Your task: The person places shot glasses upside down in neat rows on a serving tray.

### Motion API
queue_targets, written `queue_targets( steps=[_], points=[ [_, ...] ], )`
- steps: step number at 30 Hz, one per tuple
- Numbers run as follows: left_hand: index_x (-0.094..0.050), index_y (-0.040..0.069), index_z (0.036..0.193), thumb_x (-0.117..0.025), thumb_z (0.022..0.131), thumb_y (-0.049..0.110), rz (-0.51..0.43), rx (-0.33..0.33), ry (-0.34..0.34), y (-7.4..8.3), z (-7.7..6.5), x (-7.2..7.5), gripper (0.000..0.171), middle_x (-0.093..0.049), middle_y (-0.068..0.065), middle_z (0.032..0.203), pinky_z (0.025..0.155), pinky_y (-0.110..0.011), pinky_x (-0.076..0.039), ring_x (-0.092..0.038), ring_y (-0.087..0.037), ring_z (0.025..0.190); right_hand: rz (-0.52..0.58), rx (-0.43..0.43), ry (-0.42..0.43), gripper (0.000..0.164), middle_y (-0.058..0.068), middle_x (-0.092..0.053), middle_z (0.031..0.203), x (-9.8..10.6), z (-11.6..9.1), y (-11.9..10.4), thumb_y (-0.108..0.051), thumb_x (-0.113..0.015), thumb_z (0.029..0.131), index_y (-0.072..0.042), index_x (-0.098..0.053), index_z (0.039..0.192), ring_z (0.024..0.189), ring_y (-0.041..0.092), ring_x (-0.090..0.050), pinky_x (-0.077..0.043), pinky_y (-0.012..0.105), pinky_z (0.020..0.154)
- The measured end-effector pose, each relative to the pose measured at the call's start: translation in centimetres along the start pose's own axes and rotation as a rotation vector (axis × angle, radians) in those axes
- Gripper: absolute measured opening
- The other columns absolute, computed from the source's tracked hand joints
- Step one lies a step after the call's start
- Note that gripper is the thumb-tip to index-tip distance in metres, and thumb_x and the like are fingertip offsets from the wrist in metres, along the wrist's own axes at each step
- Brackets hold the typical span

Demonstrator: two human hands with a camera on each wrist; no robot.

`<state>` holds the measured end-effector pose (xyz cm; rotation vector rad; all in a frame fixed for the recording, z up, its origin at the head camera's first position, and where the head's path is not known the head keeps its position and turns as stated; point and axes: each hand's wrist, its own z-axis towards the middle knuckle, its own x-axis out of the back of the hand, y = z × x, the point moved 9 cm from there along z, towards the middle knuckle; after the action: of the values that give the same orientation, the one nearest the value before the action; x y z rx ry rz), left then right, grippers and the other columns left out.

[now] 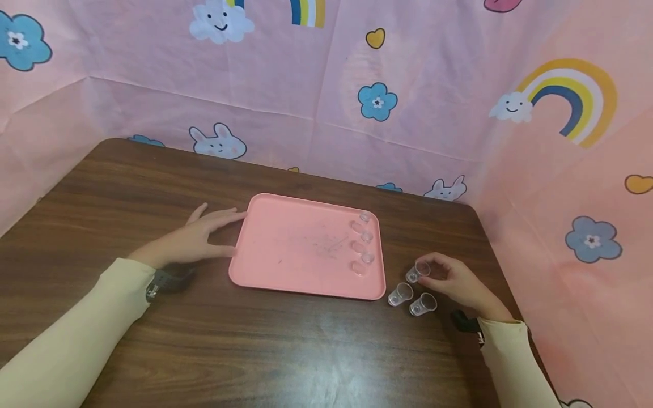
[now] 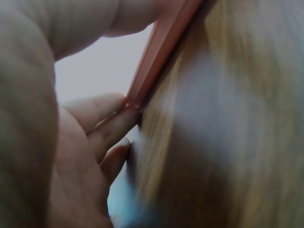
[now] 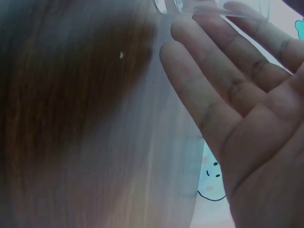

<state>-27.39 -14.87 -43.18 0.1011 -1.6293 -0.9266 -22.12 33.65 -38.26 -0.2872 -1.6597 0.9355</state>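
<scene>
Between three and four o'clock from the pink tray (image 1: 285,243), the right hand (image 1: 456,281) pinches a small clear cup (image 1: 412,276), which I judge light, stiff and slippery, best held around its sides, while the left hand (image 1: 191,239), fingers extended, touches the tray's nine-o'clock edge.

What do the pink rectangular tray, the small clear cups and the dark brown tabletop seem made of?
Pink rectangular tray: probably satin plastic, given its smooth rounded rim.
Small clear cups: glossy, see-through walls suggest plastic or glass.
Dark brown tabletop: streaky grain and soft sheen suggest wood or laminate.
</scene>
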Motion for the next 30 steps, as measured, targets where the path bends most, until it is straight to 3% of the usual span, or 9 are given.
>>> queue_targets(
  steps=[6, 10, 17, 21, 27, 30],
  points=[
    [-0.032, 0.023, 0.149, -0.068, 0.080, 0.056, 0.040, -0.037, 0.019, 0.4, 0.2, 0.2, 0.084, -0.029, -0.007, 0.154, 0.114, -0.051, 0.009, -0.022, -0.027, 0.142, -0.034, -0.011, 0.003, 0.030, 0.011, -0.064, 0.107, 0.0, 0.6, -3.2, -0.009, -0.071, 0.085, -0.004, -0.061, 0.113, 0.098, 0.027, -0.060, -0.052, 0.047, 0.086],
    [-0.032, 0.024, 0.149, -0.068, 0.079, 0.056, 0.031, -0.034, 0.013, 0.4, 0.2, 0.2, 0.085, -0.028, -0.006, 0.154, 0.114, -0.051, 0.010, -0.021, -0.028, 0.143, -0.032, -0.024, 0.020, 0.030, 0.012, -0.065, 0.106, 0.1, 1.2, -3.8, -0.010, -0.070, 0.086, -0.003, -0.061, 0.113, 0.099, 0.028, -0.060, -0.052, 0.045, 0.085],
    [-0.033, 0.022, 0.148, -0.068, 0.080, 0.055, 0.032, -0.039, 0.013, 0.3, 0.3, 0.1, 0.084, -0.028, -0.007, 0.154, 0.114, -0.050, 0.010, -0.022, -0.027, 0.142, 0.014, -0.010, 0.093, 0.029, -0.002, -0.064, 0.107, 0.5, 2.9, -2.9, -0.026, -0.072, 0.086, -0.018, -0.062, 0.112, 0.100, 0.021, -0.060, -0.053, 0.036, 0.086],
    [-0.033, 0.022, 0.149, -0.068, 0.080, 0.055, 0.033, -0.039, 0.012, 0.3, 0.3, 0.0, 0.084, -0.029, -0.007, 0.154, 0.114, -0.050, 0.010, -0.023, -0.027, 0.142, 0.068, 0.013, 0.108, 0.030, 0.000, -0.064, 0.108, 0.6, 3.5, -4.9, -0.021, -0.072, 0.086, -0.015, -0.062, 0.113, 0.101, 0.022, -0.061, -0.053, 0.038, 0.087],
    [-0.032, 0.022, 0.149, -0.068, 0.081, 0.055, 0.031, -0.048, 0.013, 0.4, 0.4, -0.1, 0.083, -0.030, -0.006, 0.153, 0.114, -0.051, 0.010, -0.023, -0.026, 0.142, 0.041, 0.056, 0.108, 0.029, 0.007, -0.064, 0.107, 0.8, 3.8, -9.3, -0.013, -0.070, 0.087, -0.007, -0.061, 0.114, 0.097, 0.025, -0.061, -0.054, 0.035, 0.082],
    [-0.032, 0.023, 0.149, -0.067, 0.081, 0.054, 0.035, -0.051, 0.013, 0.5, 0.4, 0.0, 0.083, -0.031, -0.005, 0.153, 0.114, -0.052, 0.010, -0.023, -0.027, 0.142, 0.047, 0.086, 0.121, 0.028, 0.004, -0.065, 0.107, 1.1, 4.4, -9.1, -0.016, -0.071, 0.087, -0.012, -0.062, 0.113, 0.097, 0.024, -0.061, -0.054, 0.030, 0.081]
  ],
)
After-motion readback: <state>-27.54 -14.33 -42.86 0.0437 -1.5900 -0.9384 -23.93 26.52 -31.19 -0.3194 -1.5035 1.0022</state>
